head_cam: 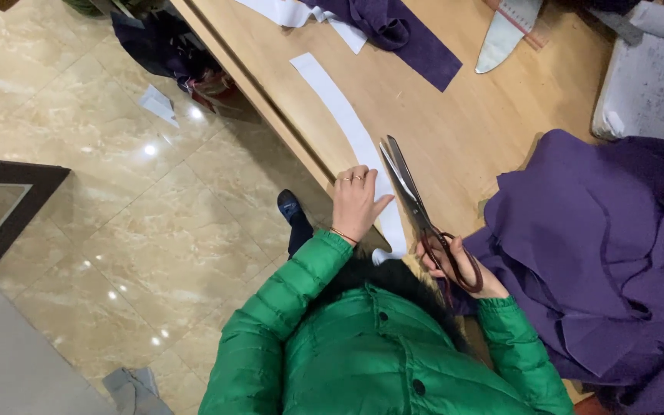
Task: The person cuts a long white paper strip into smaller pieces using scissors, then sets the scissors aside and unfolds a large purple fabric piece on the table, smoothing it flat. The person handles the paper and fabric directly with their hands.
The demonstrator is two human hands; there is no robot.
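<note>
A long curved white paper strip (pixel 347 123) lies on the wooden table (pixel 470 131), running from the far left toward me. My left hand (pixel 356 201), with rings and a bracelet, presses flat on the near end of that strip at the table's edge. My right hand (pixel 459 265) grips the dark red handles of large tailor's scissors (pixel 413 201). The blades point away from me, slightly apart, right beside the strip's right edge. Both arms wear green puffer sleeves.
A pile of purple fabric (pixel 601 253) covers the table's right side. Another purple piece (pixel 409 34) with white paper lies at the far end, near a grey curved pattern piece (pixel 505 34). Grey cloth (pixel 655 84) sits far right. Glossy tiled floor (pixel 117 192) lies left, with scraps.
</note>
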